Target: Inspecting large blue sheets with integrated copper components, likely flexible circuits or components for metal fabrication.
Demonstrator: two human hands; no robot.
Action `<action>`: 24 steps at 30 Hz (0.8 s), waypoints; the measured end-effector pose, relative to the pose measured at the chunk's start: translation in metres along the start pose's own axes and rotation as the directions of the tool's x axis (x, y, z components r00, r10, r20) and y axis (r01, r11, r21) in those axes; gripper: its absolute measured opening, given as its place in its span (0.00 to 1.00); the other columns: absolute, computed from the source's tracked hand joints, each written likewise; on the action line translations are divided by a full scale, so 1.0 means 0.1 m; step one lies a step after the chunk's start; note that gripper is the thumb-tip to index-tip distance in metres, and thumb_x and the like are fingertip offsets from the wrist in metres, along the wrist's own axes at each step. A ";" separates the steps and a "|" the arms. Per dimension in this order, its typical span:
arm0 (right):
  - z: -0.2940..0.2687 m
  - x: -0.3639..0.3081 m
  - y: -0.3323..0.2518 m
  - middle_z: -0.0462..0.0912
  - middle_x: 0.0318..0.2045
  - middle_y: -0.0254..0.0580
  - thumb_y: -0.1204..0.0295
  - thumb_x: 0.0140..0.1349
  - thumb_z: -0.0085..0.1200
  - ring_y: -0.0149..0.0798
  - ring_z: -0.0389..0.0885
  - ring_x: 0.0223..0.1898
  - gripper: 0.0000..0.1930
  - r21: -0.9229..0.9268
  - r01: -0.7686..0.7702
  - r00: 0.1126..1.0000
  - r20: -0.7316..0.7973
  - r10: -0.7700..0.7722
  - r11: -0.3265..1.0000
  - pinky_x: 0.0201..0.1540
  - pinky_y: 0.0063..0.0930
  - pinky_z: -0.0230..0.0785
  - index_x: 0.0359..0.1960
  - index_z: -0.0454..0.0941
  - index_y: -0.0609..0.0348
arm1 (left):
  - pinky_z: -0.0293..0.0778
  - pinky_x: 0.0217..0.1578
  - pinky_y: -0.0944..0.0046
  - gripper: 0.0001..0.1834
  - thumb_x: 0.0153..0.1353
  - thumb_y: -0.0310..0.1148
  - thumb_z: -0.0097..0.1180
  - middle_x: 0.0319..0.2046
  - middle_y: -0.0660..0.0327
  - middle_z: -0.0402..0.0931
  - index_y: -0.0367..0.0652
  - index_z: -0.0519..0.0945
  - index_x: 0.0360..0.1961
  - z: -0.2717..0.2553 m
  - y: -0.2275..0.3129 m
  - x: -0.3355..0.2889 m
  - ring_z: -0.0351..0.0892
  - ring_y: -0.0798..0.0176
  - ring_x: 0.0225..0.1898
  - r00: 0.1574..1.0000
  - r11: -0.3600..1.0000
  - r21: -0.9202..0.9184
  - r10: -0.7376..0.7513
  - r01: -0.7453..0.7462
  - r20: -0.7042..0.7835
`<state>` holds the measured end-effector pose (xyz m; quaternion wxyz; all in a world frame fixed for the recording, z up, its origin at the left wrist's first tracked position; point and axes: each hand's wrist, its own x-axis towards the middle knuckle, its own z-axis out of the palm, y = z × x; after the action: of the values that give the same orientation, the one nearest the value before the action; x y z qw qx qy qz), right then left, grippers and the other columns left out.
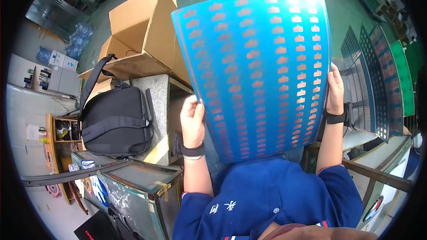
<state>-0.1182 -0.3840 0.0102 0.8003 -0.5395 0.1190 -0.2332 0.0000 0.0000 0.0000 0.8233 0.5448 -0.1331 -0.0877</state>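
Observation:
Between my two hands is a large blue sheet (pixel 267 80) with rows of small copper-coloured shapes, like a printed panel. Its lower edge reaches down to my blue shirt, and its far edge is raised out in front. My left hand (pixel 193 122) grips the left edge, fingers curled around it. On the opposite edge, my right hand (pixel 335 90) holds on with its fingers closed at the rim. Each wrist has a black band. The sheet hides whatever lies behind it.
To the left, a black backpack (pixel 116 120) rests on a grey slab (pixel 155 102). An open cardboard box (pixel 133 31) stands beyond it. Several upright panels (pixel 378 71) stand in a row on the right. A glass-topped cabinet (pixel 147 175) is at lower left.

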 end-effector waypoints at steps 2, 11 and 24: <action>0.09 -0.03 -0.02 0.75 0.47 0.38 0.72 0.64 0.48 0.32 0.72 0.49 0.18 -0.065 0.091 0.996 0.011 -0.090 0.994 0.53 0.28 0.65 0.55 0.64 0.58 | 0.66 0.41 0.73 0.08 0.60 0.23 0.51 0.37 0.64 0.73 0.38 0.72 0.42 0.03 0.12 0.09 0.70 0.73 0.38 0.998 1.000 0.006 0.009 -0.009 -0.057; -0.31 0.19 0.11 0.60 0.61 0.50 0.68 0.59 0.52 0.45 0.57 0.63 0.18 0.144 0.439 0.754 0.478 -0.451 0.887 0.59 0.43 0.60 0.52 0.68 0.49 | 0.64 0.56 0.56 0.08 0.53 0.21 0.57 0.55 0.51 0.62 0.42 0.76 0.35 0.00 -0.12 0.17 0.63 0.53 0.59 0.916 0.887 0.231 0.380 -0.401 0.131; 0.35 -0.18 0.08 0.69 0.55 0.49 0.69 0.66 0.39 0.39 0.75 0.51 0.24 0.292 -0.368 0.914 0.287 0.286 0.883 0.50 0.31 0.72 0.62 0.54 0.67 | 0.72 0.52 0.59 0.25 0.67 0.44 0.36 0.54 0.55 0.66 0.48 0.55 0.62 0.30 0.06 0.17 0.72 0.59 0.52 0.918 0.779 -0.542 -0.395 0.316 -0.031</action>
<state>-0.1162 -0.3448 0.0155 0.9174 -0.3890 0.0708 -0.0452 0.0067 -0.0293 0.0188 0.9161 0.3186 0.0608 -0.2355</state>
